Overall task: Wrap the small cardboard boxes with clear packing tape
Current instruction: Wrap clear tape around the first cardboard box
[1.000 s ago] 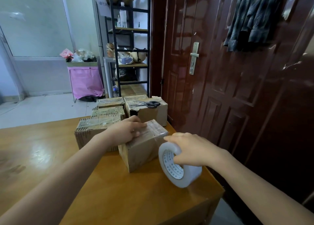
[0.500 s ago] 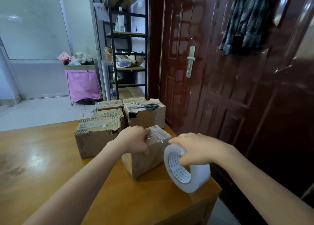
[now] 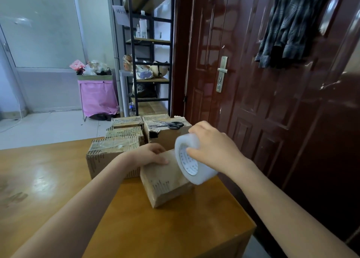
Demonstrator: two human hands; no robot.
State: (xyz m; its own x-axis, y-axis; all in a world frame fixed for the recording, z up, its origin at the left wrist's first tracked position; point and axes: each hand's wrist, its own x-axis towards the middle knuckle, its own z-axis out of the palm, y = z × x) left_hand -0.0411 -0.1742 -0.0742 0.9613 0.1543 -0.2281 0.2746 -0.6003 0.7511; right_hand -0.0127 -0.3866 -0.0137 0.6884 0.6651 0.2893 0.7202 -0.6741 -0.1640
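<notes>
Wooden table [image 3: 58, 180] set near a dark red door [image 3: 253, 82]; a plaid garment [image 3: 288, 24] is hung on the door. Four taped cardboard boxes [image 3: 109, 156] are clustered at the table's far edge, scissors [image 3: 172, 125] laid on top of the rear right one. Black shelving [image 3: 150, 63] and a pink-lined bin [image 3: 97, 94], heaped with rubbish, are seen behind. Nearest small box [image 3: 165, 180] is tilted on the table, pinned from above by the left hand [image 3: 150, 154], fingers curled over its top edge. Tape roll [image 3: 192, 160] is gripped by the right hand [image 3: 214, 148], thumb at the core, and held against the box's right upper corner.
</notes>
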